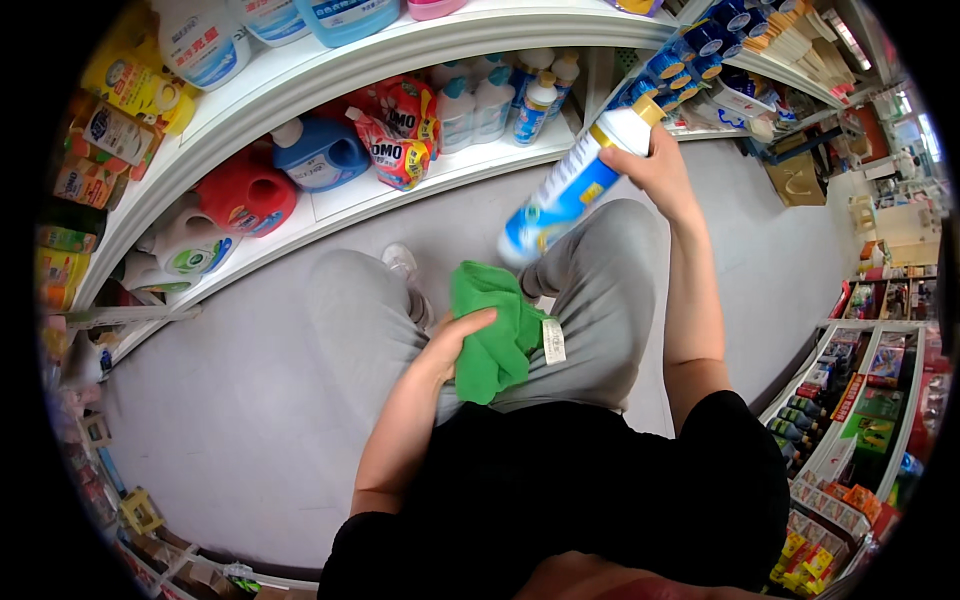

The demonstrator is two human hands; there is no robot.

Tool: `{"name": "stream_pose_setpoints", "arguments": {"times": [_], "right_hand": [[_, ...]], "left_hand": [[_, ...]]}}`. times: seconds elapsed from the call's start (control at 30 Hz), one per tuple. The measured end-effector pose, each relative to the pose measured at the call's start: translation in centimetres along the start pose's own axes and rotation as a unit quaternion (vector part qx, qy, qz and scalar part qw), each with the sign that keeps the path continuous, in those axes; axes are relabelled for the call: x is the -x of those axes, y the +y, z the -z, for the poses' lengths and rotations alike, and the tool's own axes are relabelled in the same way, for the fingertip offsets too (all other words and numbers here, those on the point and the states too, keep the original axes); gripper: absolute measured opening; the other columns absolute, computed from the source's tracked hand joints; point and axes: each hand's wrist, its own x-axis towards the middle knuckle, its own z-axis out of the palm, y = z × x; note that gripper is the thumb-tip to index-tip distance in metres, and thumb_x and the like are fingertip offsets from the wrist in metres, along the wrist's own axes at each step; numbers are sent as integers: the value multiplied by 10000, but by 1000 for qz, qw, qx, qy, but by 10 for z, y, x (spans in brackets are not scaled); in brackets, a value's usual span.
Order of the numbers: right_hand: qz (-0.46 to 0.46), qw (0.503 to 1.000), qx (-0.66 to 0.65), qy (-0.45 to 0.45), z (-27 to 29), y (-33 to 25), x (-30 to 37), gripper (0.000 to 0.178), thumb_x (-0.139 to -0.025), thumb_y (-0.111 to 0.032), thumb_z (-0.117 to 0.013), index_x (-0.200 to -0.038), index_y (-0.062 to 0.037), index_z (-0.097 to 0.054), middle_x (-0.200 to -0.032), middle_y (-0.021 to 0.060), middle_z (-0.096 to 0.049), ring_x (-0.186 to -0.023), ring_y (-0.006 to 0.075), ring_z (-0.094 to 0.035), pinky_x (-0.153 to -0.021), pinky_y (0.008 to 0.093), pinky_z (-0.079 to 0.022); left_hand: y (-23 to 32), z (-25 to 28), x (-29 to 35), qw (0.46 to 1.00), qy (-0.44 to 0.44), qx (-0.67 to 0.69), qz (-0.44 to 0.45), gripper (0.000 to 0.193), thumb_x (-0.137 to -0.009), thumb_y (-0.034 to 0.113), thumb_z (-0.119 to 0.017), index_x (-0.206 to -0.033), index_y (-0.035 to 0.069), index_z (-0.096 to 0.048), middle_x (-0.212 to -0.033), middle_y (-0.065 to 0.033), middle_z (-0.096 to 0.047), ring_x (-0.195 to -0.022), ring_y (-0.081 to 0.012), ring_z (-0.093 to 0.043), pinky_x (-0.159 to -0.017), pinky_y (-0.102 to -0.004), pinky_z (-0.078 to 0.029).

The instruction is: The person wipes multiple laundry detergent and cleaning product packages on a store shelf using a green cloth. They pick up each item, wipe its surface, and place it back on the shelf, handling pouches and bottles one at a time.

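Note:
My right hand [655, 178] is closed around the upper end of a blue and white bottle [575, 185] with a yellow cap. The bottle is tilted, its base pointing down and left above my right knee; the lower end is a little blurred. In my left hand [458, 345] is a green cloth [492, 335], bunched up over my lap with a white tag hanging from its right side. My left fingers are partly hidden under the cloth. Cloth and bottle come close together in this view, and I cannot tell if they touch.
A low white shelf [350, 205] curves ahead of my knees. On it stand a blue jug [318, 155], a red jug [247, 200], red pouches [400, 150] and several small bottles [535, 108]. More bottles line the shelf above. A stocked rack [850, 400] stands at the right.

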Motion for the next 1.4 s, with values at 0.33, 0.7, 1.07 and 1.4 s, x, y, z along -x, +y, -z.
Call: {"name": "stream_pose_setpoints", "arguments": {"times": [0.33,0.7,1.07,1.4], "right_hand": [[33,913,360,188,-31,136,-129,562,-604,-269,-755,-1057,-46,-506,-943,141,-623,-867,309,-600,-718,369,-483],[-84,918,344,180,-45,208,-194,578,-623,-305,-749,-1074,-53,-490,-1019,184,-593,-972,329,-560,-804,391,-458],[-97,922,329,178,-45,218,-206,618,-621,-306,-750,-1080,-20,-451,-1109,192,-541,-1037,337,-525,-845,388,-437],[-123,860,487,95,-43,131,-174,521,-712,-263,-669,-1136,-38,-465,-943,177,-628,-916,347,-586,-746,404,-472]], "left_hand": [[-4,7,-10,995,-14,99,12,502,-841,318,-580,-1196,-9,-443,-1085,-137,-558,-948,-239,-575,-788,-375,-492],[-4,7,-14,995,-25,90,16,440,-837,223,-594,-1190,1,-453,-1090,-100,-554,-964,-203,-557,-806,-346,-472],[-2,6,-14,996,-31,83,13,446,-830,214,-604,-1192,2,-451,-1084,-88,-549,-973,-191,-544,-813,-332,-454],[-6,7,-16,996,-24,81,-6,458,-829,221,-605,-1195,-3,-446,-1085,-90,-548,-970,-190,-544,-817,-334,-452]]}}
